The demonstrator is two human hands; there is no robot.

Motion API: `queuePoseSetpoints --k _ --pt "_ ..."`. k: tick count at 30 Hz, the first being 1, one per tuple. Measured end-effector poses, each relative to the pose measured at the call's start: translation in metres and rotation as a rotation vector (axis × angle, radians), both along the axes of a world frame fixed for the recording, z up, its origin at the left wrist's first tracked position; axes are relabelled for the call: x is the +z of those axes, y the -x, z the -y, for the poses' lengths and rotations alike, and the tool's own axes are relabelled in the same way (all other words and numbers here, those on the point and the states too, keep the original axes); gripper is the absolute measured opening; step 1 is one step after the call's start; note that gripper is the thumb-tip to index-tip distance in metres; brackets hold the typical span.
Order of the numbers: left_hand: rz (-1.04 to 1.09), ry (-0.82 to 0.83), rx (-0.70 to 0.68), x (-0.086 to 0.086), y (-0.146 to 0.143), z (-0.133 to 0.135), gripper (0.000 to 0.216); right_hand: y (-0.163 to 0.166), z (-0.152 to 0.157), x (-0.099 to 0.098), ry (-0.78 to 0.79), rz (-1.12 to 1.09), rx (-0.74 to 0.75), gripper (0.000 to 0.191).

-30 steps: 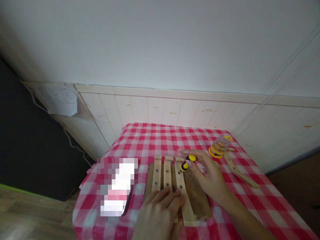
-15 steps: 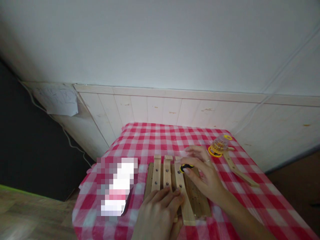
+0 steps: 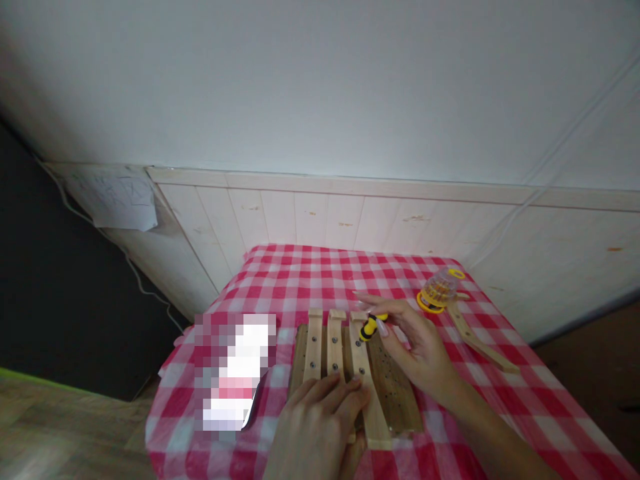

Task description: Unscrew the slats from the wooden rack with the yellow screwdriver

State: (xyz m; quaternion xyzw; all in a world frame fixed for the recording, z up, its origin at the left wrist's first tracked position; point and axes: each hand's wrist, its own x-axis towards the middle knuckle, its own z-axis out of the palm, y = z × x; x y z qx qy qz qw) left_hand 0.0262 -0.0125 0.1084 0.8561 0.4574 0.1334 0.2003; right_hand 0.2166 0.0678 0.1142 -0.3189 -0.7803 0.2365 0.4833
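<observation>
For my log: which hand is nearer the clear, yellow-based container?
Right. The right hand is left of the container, towards the camera; the left hand is farther off, on wooden slats.

Cannot fully see wooden strips (image 3: 335, 353) under the left hand (image 3: 320, 413), nor make out the tip of the screwdriver (image 3: 370, 329) or the pixelated object (image 3: 245, 367).

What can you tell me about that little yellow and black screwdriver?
The screwdriver has a short, stubby handle, yellow with black bands, which looks like plastic. It slants, its lower end at the upper screw of the rightmost wooden strip, its upper end leaning right. The right hand holds it in its fingers. The tip is too small to make out.
</observation>
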Motion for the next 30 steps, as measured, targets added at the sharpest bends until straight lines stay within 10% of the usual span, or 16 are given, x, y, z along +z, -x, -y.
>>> queuePoseSetpoints --k 7,17,30 --pt "-0.012 -0.012 0.000 0.0004 -0.0005 -0.0005 0.052 0.0051 -0.0019 0.0085 -0.215 -0.016 -0.107 0.007" --pt "-0.012 -0.031 -0.019 -0.0024 0.0011 -0.0011 0.051 0.0011 0.0006 0.0021 -0.150 0.101 -0.120 0.039" --pt "-0.013 -0.008 -0.018 0.0000 0.0010 -0.0013 0.053 0.0055 -0.0013 0.0009 -0.114 0.105 -0.168 0.026"
